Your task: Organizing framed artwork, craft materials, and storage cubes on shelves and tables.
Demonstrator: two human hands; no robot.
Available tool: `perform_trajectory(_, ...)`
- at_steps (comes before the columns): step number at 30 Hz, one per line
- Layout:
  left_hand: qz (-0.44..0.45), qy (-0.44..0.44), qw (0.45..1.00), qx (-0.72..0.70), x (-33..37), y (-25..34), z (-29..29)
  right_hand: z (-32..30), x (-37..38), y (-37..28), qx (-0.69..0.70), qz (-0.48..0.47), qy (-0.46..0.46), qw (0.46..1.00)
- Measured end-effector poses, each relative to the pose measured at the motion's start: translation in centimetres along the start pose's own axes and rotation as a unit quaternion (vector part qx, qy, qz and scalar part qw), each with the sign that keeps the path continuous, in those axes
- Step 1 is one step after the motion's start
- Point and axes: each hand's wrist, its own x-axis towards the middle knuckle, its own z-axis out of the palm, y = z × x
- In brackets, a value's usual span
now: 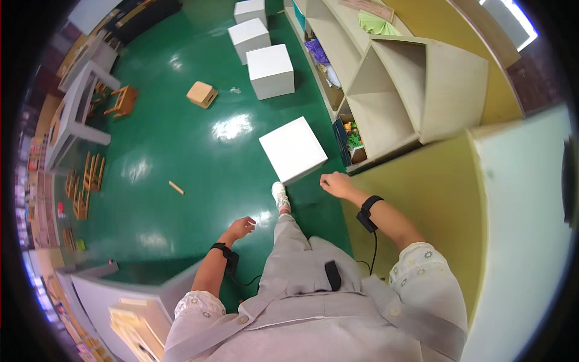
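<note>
While I'm watching, the white block (294, 148) is sitting ahead-left of the nearer right hand (339, 184)
That and the left hand (242, 227) are hanging loosely part-open, empty

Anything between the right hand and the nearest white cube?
In the head view, nothing stands between the right hand and the nearest white cube; only bare green floor shows in the narrow gap.
</note>
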Motion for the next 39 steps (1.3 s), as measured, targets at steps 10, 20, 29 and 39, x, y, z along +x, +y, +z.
perform_trajectory(10, -0.094, 0.053, 0.994, 0.027, 32.5, -3.6, -8.4, 14.6, 19.2, 22.9, 0.324, 0.345, 0.197, 0.859)
perform_trajectory(20, -0.127, 0.117, 0.959, -0.227, 41.4, -1.6, -2.4, 19.3, 20.9, 28.4, 0.307, 0.339, 0.179, 0.871)
perform_trajectory(29, -0.038, 0.138, 0.971, -0.193, 23.1, 13.7, -12.6, -4.0, 9.7, 7.4, 0.243, 0.319, 0.255, 0.880)
perform_trajectory(39, 0.122, 0.078, 0.985, -0.094, 22.3, 30.2, -12.1, -13.6, 0.5, 6.1, 0.266, 0.409, 0.414, 0.768)
